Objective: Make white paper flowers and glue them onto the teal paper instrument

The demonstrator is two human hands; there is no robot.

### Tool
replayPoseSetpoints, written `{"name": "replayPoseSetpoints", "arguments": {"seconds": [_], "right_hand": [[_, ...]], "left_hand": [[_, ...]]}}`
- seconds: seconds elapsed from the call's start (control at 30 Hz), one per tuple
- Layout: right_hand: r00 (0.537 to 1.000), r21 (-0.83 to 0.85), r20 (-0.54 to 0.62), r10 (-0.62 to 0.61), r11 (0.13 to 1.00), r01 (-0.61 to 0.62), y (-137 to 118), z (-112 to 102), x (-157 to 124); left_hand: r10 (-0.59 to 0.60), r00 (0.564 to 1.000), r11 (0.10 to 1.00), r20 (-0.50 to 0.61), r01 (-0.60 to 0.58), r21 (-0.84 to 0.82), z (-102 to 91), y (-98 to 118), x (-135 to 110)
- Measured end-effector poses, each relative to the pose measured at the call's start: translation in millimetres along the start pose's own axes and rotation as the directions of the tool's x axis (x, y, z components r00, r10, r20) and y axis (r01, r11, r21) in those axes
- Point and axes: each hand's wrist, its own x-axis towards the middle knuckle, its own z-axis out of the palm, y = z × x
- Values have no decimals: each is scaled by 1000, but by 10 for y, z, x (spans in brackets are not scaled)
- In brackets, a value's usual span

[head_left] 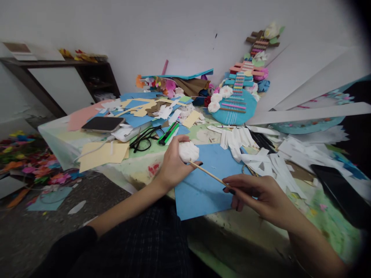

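My left hand [175, 162] is closed around a white paper flower [189, 151], thumb below and fingers behind it. Between the fingertips of my right hand [257, 195] is a thin wooden stick [213, 176], slanting up to the left. Its far tip meets the lower edge of the flower; whether it goes in I cannot tell. Both hands are above a sheet of blue paper [203, 193] at the table's near edge. To the right of the flower lie white paper strips [236, 143].
A green cutter [168, 133], black glasses [146, 138] and a phone [102, 123] lie left. Another dark phone [342, 193] is at the right. A blue paper guitar [234, 108] with flowers leans on the wall. Paper scraps [142, 108] cover the table's back.
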Motion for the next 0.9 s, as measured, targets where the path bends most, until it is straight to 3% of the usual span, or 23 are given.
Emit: {"name": "replayPoseSetpoints", "arguments": {"seconds": [0.3,0.47,0.6,0.9], "right_hand": [[999,-109,-31,-22,994,18,-10,-29,-13],[994,-309,-61,-90,949,67,4,-56,-12],[993,-372,-61,-100,925,71,5,-51,-10],[985,-347,-102,-137,933,94,31,2,-2]], "left_hand": [[44,999,992,19,-46,120,-33,-13,4],[45,999,983,28,-50,179,-35,-10,11],[99,995,970,-21,-92,225,-36,-1,17],[154,987,955,-45,-137,264,-25,6,26]]}}
